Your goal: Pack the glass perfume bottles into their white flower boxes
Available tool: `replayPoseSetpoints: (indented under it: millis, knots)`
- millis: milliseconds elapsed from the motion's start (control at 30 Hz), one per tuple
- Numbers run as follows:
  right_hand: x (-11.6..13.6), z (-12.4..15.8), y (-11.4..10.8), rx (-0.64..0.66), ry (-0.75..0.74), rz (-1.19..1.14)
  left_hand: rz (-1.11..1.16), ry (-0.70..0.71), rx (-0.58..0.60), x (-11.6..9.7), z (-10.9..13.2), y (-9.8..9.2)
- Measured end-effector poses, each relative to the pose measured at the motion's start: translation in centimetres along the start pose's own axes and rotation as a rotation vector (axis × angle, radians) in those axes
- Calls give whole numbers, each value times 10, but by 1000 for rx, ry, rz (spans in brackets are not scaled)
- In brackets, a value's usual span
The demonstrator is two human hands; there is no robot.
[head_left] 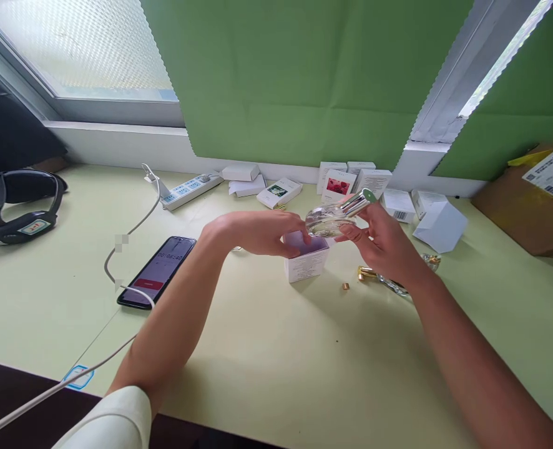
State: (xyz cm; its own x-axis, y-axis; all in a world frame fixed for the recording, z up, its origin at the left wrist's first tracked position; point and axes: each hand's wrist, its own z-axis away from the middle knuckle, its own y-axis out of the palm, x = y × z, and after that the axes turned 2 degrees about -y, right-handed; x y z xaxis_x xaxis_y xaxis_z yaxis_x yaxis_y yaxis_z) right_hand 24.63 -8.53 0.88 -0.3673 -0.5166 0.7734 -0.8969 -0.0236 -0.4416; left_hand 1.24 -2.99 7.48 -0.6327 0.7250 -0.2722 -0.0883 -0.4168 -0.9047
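Note:
In the head view, my right hand (377, 240) grips a clear glass bottle (327, 222) with a shiny silver neck, tilted above a small box. That white box (307, 267) stands on the table with its top open, its inside pale purple. My left hand (271, 234) is closed on the box's left side, with fingers over its rim. The bottle's rounded end is right over the opening, close to my left fingertips. Below my right hand lie gold-capped glass bottles (393, 285), partly covered by my wrist. A small gold ring-like piece (346, 286) rests near them.
Several white boxes (335, 186) stand along the wall, and more (440, 226) lie at right. A phone (157, 274) showing a timer, a white cable (105, 259) and a power strip (192, 190) are at left. A headset (19, 206) and a cardboard box (529, 212) sit at the sides.

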Motion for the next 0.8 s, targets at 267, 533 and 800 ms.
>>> replayPoseSetpoints:
  millis: [267, 533, 800]
  knots:
    - [12, 0, -3, 76, -31, 178, 33, -18, -25, 5, 5, -1]
    - [9, -1, 4, 88, -69, 253, 123, 27, -55, 3, -3, 4]
    - [12, -5, 3, 73, -179, 214, 138, 60, -102, 1, -3, 5]
